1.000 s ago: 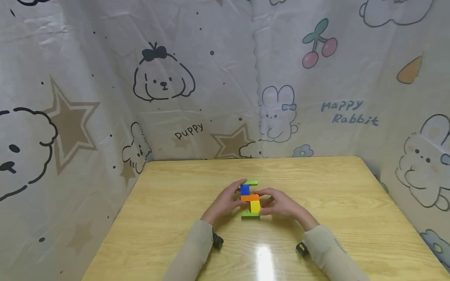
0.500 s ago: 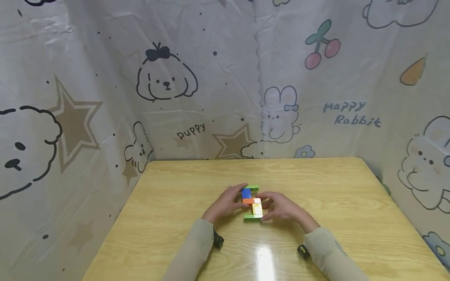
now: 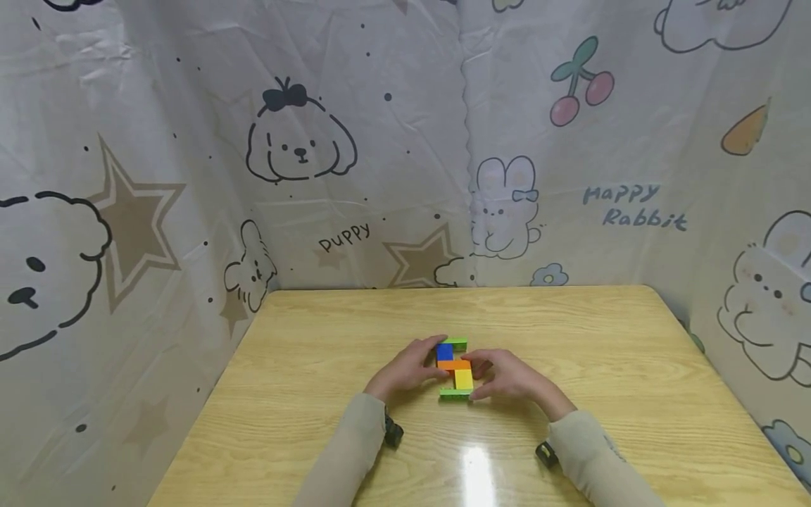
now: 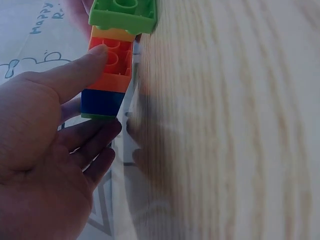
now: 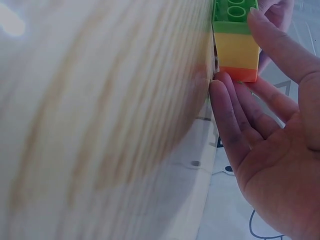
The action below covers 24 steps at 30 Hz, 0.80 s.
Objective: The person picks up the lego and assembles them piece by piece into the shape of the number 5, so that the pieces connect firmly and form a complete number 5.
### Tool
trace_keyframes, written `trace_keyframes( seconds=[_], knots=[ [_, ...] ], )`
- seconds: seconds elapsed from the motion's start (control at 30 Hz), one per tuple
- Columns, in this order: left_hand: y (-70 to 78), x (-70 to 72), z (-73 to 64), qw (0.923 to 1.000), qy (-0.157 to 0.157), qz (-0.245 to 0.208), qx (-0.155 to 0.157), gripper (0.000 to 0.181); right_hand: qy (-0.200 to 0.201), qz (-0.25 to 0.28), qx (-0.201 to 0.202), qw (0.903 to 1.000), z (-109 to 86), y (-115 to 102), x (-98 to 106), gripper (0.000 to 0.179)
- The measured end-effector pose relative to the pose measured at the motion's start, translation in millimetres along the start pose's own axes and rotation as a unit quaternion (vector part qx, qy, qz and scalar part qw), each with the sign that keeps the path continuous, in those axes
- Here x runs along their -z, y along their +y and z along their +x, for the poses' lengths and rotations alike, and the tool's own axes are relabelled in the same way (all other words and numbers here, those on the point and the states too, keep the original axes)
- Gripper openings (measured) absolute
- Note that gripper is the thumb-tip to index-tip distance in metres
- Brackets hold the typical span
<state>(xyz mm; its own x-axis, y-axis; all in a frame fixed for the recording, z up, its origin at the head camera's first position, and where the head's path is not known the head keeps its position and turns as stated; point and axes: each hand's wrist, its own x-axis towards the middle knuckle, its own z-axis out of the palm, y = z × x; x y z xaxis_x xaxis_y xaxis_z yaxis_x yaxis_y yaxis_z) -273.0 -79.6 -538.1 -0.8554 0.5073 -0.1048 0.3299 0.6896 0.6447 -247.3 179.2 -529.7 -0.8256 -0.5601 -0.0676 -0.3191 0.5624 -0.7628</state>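
Note:
Several toy building bricks are joined in one zigzag row, lying sideways at the table. In the head view it runs from a green brick [image 3: 457,345] at the far end through a blue brick [image 3: 445,352], an orange brick [image 3: 453,365] and a yellow brick [image 3: 464,379] to a near green brick [image 3: 455,394]. My left hand [image 3: 408,366] grips the row from the left, its thumb [image 4: 82,75] against the hollow underside of the orange brick. From the right, my right hand [image 3: 507,373] holds the near part, thumb on the studded green brick [image 5: 235,25], other fingers by the orange brick.
The wooden table [image 3: 329,317] has a glossy light reflection [image 3: 476,472] near the front. A printed cloth [image 3: 380,141] hangs behind it and on both sides. Small black devices [image 3: 393,431] are worn at both wrists.
The joined bricks have shifted slightly lower in the head view, the far end more than the near one. Both hands have moved down a little with them, keeping their grip.

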Motion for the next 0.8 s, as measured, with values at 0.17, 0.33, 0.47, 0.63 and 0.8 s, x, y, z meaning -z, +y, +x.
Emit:
trace_keyframes(
  seconds=[0.17,0.33,0.47,0.63,0.8],
  knots=[
    [0.5,1.4,0.5,0.9998,-0.006,0.019,0.001,0.076,-0.002,0.001,-0.003,1.0000,-0.1,-1.1,-0.2,0.070],
    [-0.3,2.0,1.6,0.9995,-0.012,0.029,0.000,0.077,-0.004,-0.001,-0.008,1.0000,0.6,-0.9,-1.3,0.070],
    [-0.3,2.4,1.3,0.9994,-0.015,0.030,-0.001,0.077,-0.004,-0.004,-0.014,0.9999,1.1,-0.4,-1.5,0.070],
    [0.1,3.3,0.4,0.9995,-0.017,0.028,-0.001,0.076,-0.001,-0.014,-0.013,0.9998,1.7,-0.5,-1.5,0.070],
    [-1.8,3.9,1.3,0.9992,-0.016,0.035,-0.010,0.075,0.001,-0.020,-0.019,0.9996,2.4,-2.1,-1.7,0.070]
  ],
)
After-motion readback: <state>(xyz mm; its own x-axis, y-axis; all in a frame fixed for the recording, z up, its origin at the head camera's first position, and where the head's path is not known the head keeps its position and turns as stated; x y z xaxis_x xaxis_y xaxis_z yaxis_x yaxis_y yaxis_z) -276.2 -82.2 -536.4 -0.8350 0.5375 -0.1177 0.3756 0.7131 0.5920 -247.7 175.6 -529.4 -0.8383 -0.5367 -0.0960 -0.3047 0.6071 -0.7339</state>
